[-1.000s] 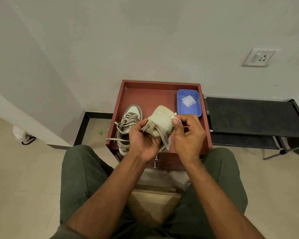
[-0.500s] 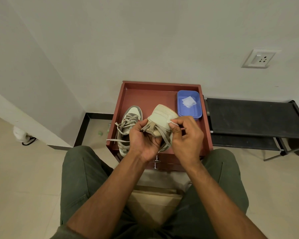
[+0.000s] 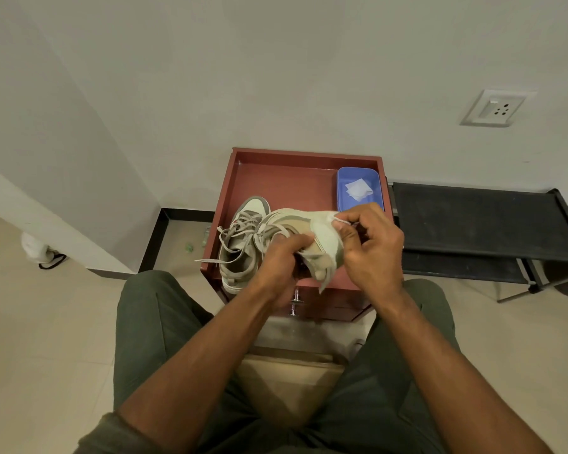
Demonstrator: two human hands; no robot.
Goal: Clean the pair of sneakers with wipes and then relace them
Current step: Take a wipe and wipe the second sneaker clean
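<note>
I am looking down over my own knees at a red-brown bedside cabinet [image 3: 276,178] whose rimmed top is serving as my worktop. My left hand [image 3: 281,260] is gripping the held sneaker [image 3: 315,237] from below, fingers curled round its tongue and collar, keeping it raised just above the worktop and tipped on its side with the toe pointing left. My right hand [image 3: 371,247] is curled against the sneaker's heel end, thumb and fingertips pinching a small white wipe [image 3: 336,219] and pressing it onto the pale upper. The sneaker's grey laces [image 3: 266,229] are hanging loose across my left hand, and one end is dangling below the shoe.

The second sneaker [image 3: 240,244] is sitting on the worktop just left of the held one, toe pointing away from me, its laces slack and one end trailing over the cabinet's left edge. At the back right corner of the worktop a blue tray [image 3: 343,181] is holding spare wipes [image 3: 358,189]. A black rack [image 3: 473,221] is standing to the right of the cabinet, and a wall socket [image 3: 492,108] is showing above it.
</note>
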